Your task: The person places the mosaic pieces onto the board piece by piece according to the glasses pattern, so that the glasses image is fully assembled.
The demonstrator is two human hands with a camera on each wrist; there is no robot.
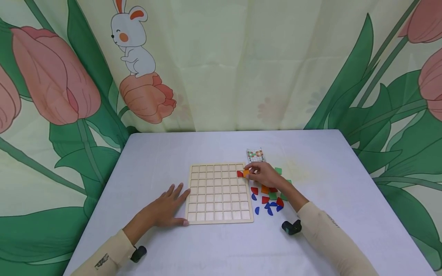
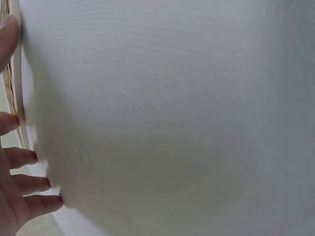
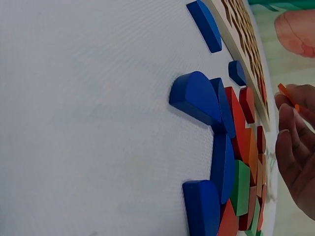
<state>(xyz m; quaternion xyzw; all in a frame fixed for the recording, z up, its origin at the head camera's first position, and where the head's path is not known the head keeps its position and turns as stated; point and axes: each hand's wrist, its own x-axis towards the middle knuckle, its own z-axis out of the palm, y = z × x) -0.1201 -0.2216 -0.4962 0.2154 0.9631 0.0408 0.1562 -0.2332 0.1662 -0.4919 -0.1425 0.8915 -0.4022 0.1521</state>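
A wooden grid board (image 1: 215, 203) with square cells lies flat on the table. My left hand (image 1: 167, 209) has its fingers spread, with thumb and fingertips touching the board's left edge; the left wrist view shows these fingers (image 2: 37, 205) at its margin. At the board's upper right corner, my right hand (image 1: 265, 174) pinches a small orange piece (image 1: 246, 173) between thumb and fingers. In the right wrist view this orange piece (image 3: 288, 96) appears as a thin edge. A red piece (image 1: 239, 174) lies in a top-right cell, just left of the orange one.
Right of the board lie loose blue half-rounds (image 1: 257, 210), red pieces (image 1: 265, 199), an orange piece (image 1: 264, 189) and green squares (image 1: 278, 170). A patterned card (image 1: 255, 155) lies behind the board's upper right corner. A curtain (image 1: 221, 76) hangs behind the white table (image 1: 214, 249).
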